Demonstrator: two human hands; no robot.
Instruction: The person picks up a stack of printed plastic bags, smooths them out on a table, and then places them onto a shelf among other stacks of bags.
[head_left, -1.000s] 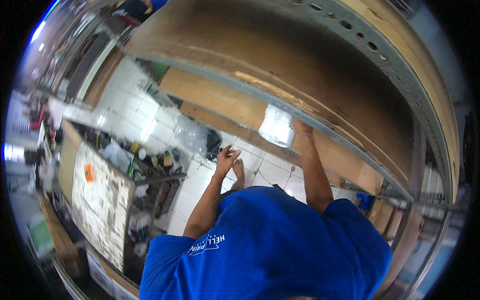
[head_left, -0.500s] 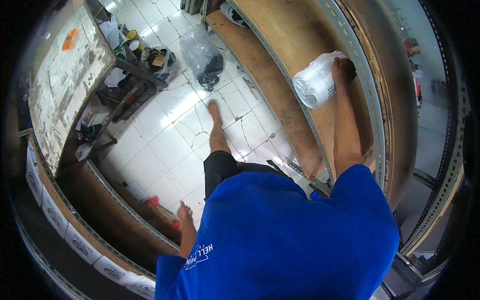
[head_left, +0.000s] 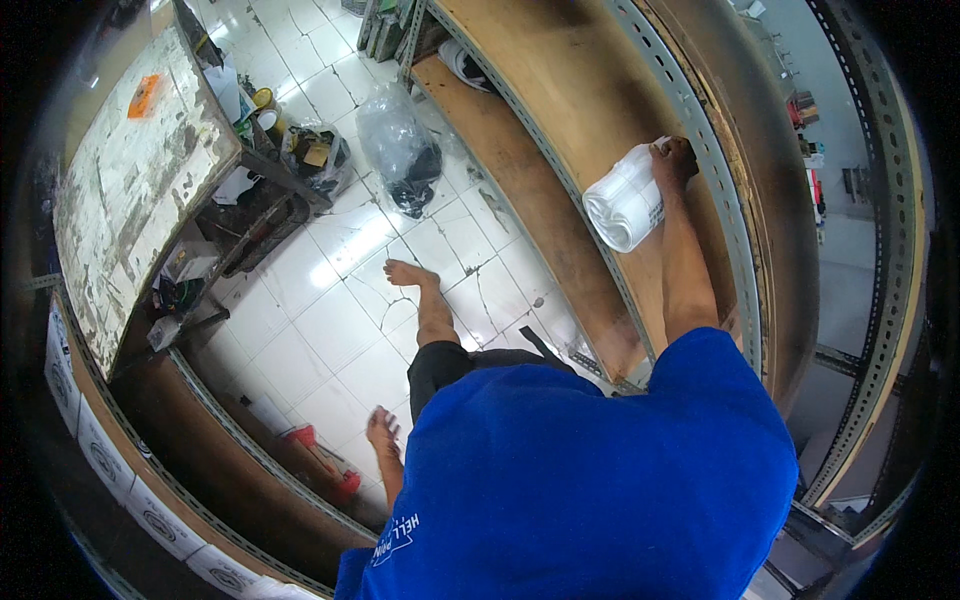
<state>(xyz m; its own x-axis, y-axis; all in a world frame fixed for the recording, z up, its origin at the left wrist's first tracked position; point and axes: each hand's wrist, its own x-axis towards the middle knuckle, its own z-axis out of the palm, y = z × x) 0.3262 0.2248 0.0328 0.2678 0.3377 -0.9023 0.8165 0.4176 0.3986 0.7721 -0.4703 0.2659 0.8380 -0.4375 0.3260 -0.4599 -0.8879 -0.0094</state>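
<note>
A white rolled bundle [head_left: 625,205], with some dark print on its side, lies on the wooden shelf board to my right; whether it is cloth or plastic I cannot tell. My right hand [head_left: 676,163] is closed on its far right end, fingers curled over the edge, with part of the grip hidden. Down on the left, my left hand [head_left: 382,430] hangs over the tiled floor holding nothing, its fingers apart.
Perforated metal posts edge the right shelves [head_left: 560,80]. A worn table [head_left: 140,170] stands left, above a low shelf with white printed packs [head_left: 150,520]. A clear plastic bag [head_left: 400,140] and my bare foot [head_left: 410,275] are on the cracked tiles.
The bundle and my right hand sit slightly lower in the picture. My left hand has shifted a little down and right, its fingers more spread. My foot has come nearer.
</note>
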